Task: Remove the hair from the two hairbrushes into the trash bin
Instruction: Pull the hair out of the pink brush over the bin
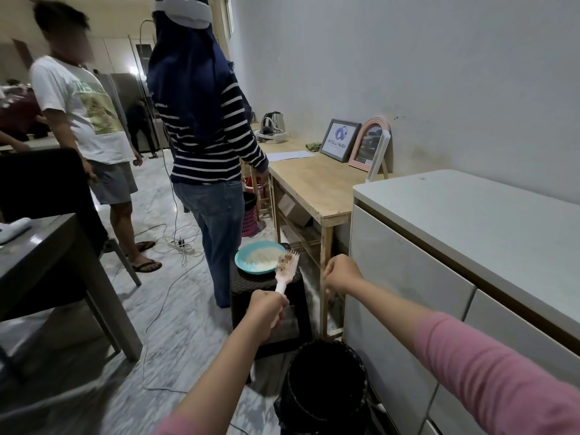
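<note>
The left hand (266, 307) grips the handle of a white hairbrush (286, 267), with the bristle end pointing up and away — brown hair is stuck in the bristles. The right hand (340, 274) is held up beside it, a little apart, fingers curled; whether it pinches any hair I cannot tell. Below both hands stands a black trash bin (326, 387) on the floor. Just past the brush, a blue plate (248, 262) sits on a dark stool (270, 309). Right of the right hand is a white cabinet (439, 277) — a wooden table (310, 183) stands farther off.
</note>
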`<action>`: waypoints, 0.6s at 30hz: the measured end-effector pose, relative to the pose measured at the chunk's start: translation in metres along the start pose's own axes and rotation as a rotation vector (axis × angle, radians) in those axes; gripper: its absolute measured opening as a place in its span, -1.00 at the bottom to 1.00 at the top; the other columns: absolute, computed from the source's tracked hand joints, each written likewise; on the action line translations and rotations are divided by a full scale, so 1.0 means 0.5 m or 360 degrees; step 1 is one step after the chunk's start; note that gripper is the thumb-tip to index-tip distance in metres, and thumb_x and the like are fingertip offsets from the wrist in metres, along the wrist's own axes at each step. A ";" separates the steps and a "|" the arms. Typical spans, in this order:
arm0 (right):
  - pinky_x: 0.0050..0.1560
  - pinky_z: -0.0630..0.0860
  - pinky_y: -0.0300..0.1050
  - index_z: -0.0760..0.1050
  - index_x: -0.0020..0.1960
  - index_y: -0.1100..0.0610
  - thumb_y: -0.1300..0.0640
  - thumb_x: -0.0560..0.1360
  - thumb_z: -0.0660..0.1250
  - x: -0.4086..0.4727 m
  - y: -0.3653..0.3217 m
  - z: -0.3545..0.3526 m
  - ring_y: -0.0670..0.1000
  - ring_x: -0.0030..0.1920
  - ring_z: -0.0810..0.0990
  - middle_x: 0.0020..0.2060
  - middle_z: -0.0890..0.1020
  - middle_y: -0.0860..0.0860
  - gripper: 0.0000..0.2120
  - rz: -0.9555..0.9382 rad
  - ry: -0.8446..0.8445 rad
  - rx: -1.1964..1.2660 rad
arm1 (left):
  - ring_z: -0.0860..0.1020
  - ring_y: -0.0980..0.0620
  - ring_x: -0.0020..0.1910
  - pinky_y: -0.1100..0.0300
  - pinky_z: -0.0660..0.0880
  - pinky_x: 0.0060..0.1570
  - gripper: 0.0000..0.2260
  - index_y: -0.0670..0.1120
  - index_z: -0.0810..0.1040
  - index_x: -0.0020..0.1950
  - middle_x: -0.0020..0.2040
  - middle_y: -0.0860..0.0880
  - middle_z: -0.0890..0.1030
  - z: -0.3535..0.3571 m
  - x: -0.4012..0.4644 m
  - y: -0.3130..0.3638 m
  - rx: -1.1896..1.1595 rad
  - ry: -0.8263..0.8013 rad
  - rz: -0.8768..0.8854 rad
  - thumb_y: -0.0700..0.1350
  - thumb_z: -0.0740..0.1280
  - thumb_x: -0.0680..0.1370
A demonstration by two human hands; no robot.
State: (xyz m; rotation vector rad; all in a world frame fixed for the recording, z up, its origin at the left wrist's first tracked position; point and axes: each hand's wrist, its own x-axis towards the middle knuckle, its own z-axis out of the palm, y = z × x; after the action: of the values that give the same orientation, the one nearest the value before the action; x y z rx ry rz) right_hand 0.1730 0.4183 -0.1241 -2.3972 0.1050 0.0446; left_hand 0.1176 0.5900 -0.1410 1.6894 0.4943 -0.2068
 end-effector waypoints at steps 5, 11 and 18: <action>-0.27 0.40 -0.20 0.45 -0.28 0.06 0.39 0.32 0.38 0.007 -0.002 -0.013 0.03 -0.13 0.54 -0.23 0.55 0.00 -0.75 -0.0118 0.0047 0.0086 | 0.32 0.07 -0.60 0.34 0.22 -0.62 -0.95 -0.21 0.54 -0.13 -0.45 -0.09 0.40 0.009 -0.007 -0.003 0.0040 -0.0044 0.0042 -0.30 0.30 0.51; -0.02 0.43 -0.20 0.55 0.12 0.13 0.32 0.44 0.33 0.013 -0.017 -0.022 0.03 0.06 0.54 0.04 0.57 0.05 -0.72 -0.0328 0.0107 0.0155 | 0.29 0.09 -0.68 0.37 0.16 -0.63 -0.91 -0.19 0.46 -0.19 -0.47 -0.07 0.34 0.019 -0.020 -0.011 0.0106 -0.0148 0.0129 -0.33 0.28 0.49; 0.24 0.49 -0.05 0.61 0.19 0.13 0.37 0.46 0.30 0.011 -0.038 -0.012 0.09 0.22 0.51 0.17 0.56 0.07 -0.64 -0.0610 -0.0051 -0.0304 | 0.30 0.06 -0.59 0.36 0.16 -0.61 -0.94 -0.20 0.46 -0.06 -0.43 -0.07 0.36 0.029 -0.029 -0.028 0.0190 -0.0227 0.0270 -0.32 0.27 0.50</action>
State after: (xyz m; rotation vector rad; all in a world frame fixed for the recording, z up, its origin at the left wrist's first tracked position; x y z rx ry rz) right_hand 0.1803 0.4277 -0.1071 -2.5640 -0.3895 -0.0901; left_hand 0.1007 0.5743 -0.1504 1.8083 0.2346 -0.2352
